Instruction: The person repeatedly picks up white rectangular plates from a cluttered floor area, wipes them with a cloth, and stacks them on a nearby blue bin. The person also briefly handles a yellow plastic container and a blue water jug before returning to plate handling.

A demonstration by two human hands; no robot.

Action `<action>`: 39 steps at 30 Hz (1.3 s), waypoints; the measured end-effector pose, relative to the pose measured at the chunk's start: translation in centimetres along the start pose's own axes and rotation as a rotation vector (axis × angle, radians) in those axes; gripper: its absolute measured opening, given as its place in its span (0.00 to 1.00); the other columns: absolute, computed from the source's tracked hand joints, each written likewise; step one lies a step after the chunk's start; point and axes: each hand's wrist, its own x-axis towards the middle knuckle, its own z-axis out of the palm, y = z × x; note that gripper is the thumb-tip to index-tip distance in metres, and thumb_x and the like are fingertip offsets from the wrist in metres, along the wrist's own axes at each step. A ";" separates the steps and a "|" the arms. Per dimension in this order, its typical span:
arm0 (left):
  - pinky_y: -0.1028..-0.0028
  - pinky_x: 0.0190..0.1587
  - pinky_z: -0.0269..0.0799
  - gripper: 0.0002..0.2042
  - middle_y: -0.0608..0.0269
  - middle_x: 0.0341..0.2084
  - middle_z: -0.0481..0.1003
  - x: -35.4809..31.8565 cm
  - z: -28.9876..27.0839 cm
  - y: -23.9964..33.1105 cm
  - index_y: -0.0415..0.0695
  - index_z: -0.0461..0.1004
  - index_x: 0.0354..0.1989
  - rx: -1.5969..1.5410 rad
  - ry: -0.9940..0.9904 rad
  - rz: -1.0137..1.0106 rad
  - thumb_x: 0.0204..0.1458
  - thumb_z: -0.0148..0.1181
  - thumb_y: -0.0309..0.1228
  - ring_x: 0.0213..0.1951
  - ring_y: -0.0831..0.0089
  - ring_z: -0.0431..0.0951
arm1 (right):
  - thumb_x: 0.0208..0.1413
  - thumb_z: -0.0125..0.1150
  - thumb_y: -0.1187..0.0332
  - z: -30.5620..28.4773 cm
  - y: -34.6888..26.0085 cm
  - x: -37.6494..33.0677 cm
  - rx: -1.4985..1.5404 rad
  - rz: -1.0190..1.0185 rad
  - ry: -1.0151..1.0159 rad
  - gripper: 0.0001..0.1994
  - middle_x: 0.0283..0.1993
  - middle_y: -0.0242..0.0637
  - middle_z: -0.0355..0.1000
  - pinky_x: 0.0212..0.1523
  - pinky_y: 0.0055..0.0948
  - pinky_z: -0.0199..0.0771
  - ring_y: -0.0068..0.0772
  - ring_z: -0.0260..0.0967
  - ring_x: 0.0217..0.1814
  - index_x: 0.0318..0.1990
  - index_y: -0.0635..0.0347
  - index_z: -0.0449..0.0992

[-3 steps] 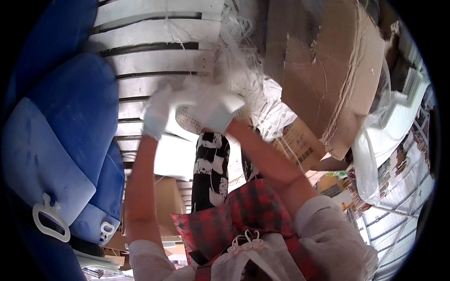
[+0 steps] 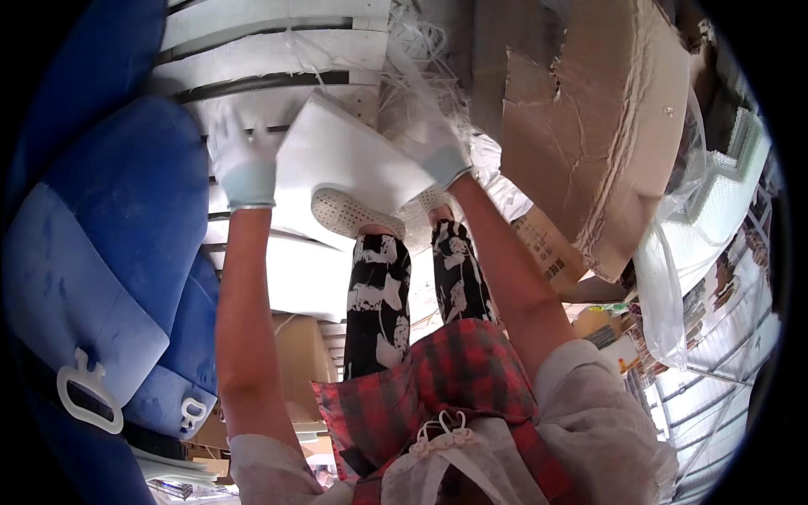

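Observation:
A white flat sheet point(image 2: 337, 147), its material hard to tell, lies at a slant over the white slats, just beyond my feet. My left hand point(image 2: 242, 160), in a white glove with a pale blue cuff, is beside the sheet's left edge with its fingers spread and nothing in them. On the other side my right hand point(image 2: 438, 143), gloved alike, is by the sheet's right edge. Motion and the pale strands behind it smear its fingers, so I cannot see whether they touch the sheet.
Blue plastic containers point(image 2: 126, 210) with white handles line the left. White slats point(image 2: 269, 46) run beyond the sheet, with a tangle of pale strips point(image 2: 417, 50) at their right end. A large torn cardboard box point(image 2: 598, 126) stands on the right, with clear plastic film point(image 2: 665, 295) beside it.
My hands have moved apart, the left one leftward and the right one rightward and away from me. The white sheet, blurred under them before, now shows flat between them.

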 end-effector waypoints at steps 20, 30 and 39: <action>0.68 0.59 0.55 0.18 0.59 0.48 0.69 -7.4 7.3 2.7 0.42 0.70 0.45 0.113 -0.226 0.448 0.42 0.50 0.28 0.53 0.67 0.65 | 0.54 0.41 0.67 11.5 -4.1 -11.4 -0.374 0.211 -0.074 0.17 0.38 0.50 0.66 0.36 0.43 0.71 0.51 0.70 0.36 0.48 0.69 0.63; 0.63 0.53 0.61 0.28 0.47 0.56 0.60 6.8 1.9 12.0 0.43 0.56 0.59 -0.132 -0.180 -0.299 0.46 0.51 0.26 0.57 0.53 0.61 | 0.52 0.54 0.56 -1.2 5.5 -2.3 -0.006 0.108 0.158 0.21 0.41 0.48 0.70 0.41 0.33 0.68 0.37 0.68 0.44 0.50 0.60 0.70; 0.70 0.50 0.65 0.15 0.48 0.44 0.71 -14.1 -1.9 13.3 0.37 0.67 0.50 -0.909 0.031 -0.541 0.54 0.47 0.27 0.48 0.60 0.71 | 0.48 0.58 0.63 1.8 0.4 3.7 -0.126 0.002 -0.093 0.21 0.39 0.46 0.73 0.38 0.31 0.70 0.37 0.72 0.38 0.49 0.60 0.68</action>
